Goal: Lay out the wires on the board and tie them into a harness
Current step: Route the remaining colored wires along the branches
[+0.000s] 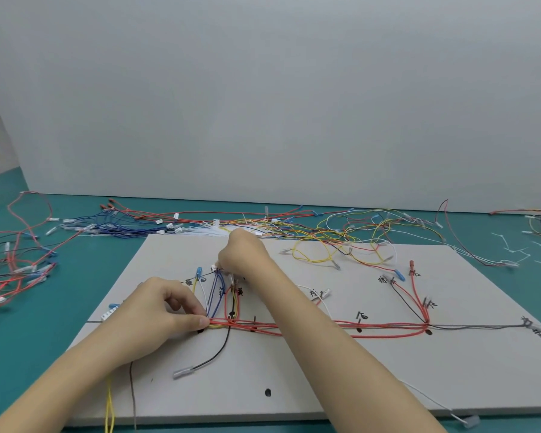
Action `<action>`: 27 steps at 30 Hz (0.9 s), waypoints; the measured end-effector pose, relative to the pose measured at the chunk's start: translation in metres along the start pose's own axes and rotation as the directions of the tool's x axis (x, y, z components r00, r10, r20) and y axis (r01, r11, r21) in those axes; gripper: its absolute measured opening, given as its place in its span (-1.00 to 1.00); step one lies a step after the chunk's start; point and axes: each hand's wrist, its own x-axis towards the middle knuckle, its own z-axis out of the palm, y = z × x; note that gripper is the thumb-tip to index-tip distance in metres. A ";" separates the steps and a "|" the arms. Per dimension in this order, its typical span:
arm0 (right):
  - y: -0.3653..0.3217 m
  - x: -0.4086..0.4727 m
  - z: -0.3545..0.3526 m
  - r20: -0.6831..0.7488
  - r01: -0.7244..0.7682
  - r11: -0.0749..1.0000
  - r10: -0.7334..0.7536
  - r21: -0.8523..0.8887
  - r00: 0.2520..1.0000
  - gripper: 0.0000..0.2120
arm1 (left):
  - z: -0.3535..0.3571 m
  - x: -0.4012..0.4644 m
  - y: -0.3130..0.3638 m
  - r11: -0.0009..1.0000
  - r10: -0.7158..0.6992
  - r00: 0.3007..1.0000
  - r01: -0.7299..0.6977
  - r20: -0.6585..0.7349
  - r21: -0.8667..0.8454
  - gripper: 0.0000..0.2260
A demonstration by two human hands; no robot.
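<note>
Red trunk wires (pixel 319 325) laid along the marked line across the board's (pixel 341 379) middle. Left hand (pixel 161 310) pinching the bundle at its left bend, apparently to hold the route. Right hand (pixel 242 256) gripping a white connector (pixel 214 268) on blue wires (pixel 216 292), likely seating that branch. Loose wires (pixel 341 232) heaped along the tabletop's (pixel 60 307) far edge.

The handwritten labels (pixel 416 274) on the board (pixel 294 370) are too blurred to read, and the right hand (pixel 242 256) hides its own fingertips
</note>
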 end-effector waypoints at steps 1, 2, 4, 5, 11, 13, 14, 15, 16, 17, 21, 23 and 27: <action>0.001 0.001 0.001 -0.003 0.000 1.000 0.000 0.011 1.000 -0.75 | 0.000 0.000 0.000 1.000 0.002 1.000 -0.002 0.002 0.000 -0.84; 0.002 0.003 0.002 -0.005 -0.003 1.000 0.003 0.021 1.000 -0.77 | 0.000 0.001 0.000 1.000 0.002 1.000 -0.002 0.005 -0.002 -0.85; 0.004 0.006 0.004 -0.006 -0.006 0.998 0.007 0.059 1.000 -0.84 | 0.000 0.002 -0.001 1.000 -0.003 1.000 0.003 0.009 -0.012 -0.86; 0.005 0.007 0.004 -0.001 -0.011 0.996 0.012 0.087 1.000 -0.86 | 0.000 0.002 -0.002 1.000 -0.006 1.000 0.006 0.012 -0.017 -0.86; 0.008 0.006 0.005 -0.027 -0.019 0.991 0.022 0.135 0.999 -0.90 | 0.000 0.002 -0.003 1.000 -0.004 1.000 0.005 0.005 -0.022 -0.87; 0.008 0.004 0.006 -0.059 0.005 0.993 0.002 0.116 0.998 -0.91 | 0.000 0.002 -0.003 1.000 -0.006 1.000 0.006 0.010 -0.015 -0.88; 0.007 0.004 0.006 -0.060 0.016 0.994 -0.009 0.112 0.998 -0.90 | 0.000 0.002 -0.004 1.000 -0.005 1.000 0.005 0.010 -0.014 -0.88; 0.007 0.003 0.006 -0.055 0.023 0.993 -0.017 0.112 0.998 -0.87 | 0.000 0.002 -0.004 1.000 -0.003 1.000 0.003 0.010 -0.016 -0.88; 0.006 0.003 0.006 -0.049 0.030 0.993 -0.024 0.113 0.999 -0.85 | 0.000 0.002 -0.004 1.000 -0.001 1.000 0.001 0.009 -0.019 -0.87; 0.006 0.003 0.005 -0.045 0.035 0.993 -0.030 0.113 0.999 -0.84 | 0.000 0.002 -0.004 1.000 0.000 1.000 0.000 0.007 -0.021 -0.87; 0.005 0.003 0.002 -0.043 0.047 0.991 -0.042 0.125 0.998 -0.83 | 0.000 0.003 -0.004 1.000 -0.006 1.000 0.006 0.008 -0.022 -0.87; 0.004 0.003 0.002 -0.030 0.046 0.990 -0.042 0.135 0.999 -0.82 | 0.000 0.003 -0.004 1.000 -0.010 1.000 0.010 0.012 -0.024 -0.87; 0.001 0.000 0.003 -0.014 0.054 0.990 -0.053 0.127 0.998 -0.82 | 0.001 0.003 -0.004 1.000 -0.011 1.000 0.011 0.002 -0.029 -0.88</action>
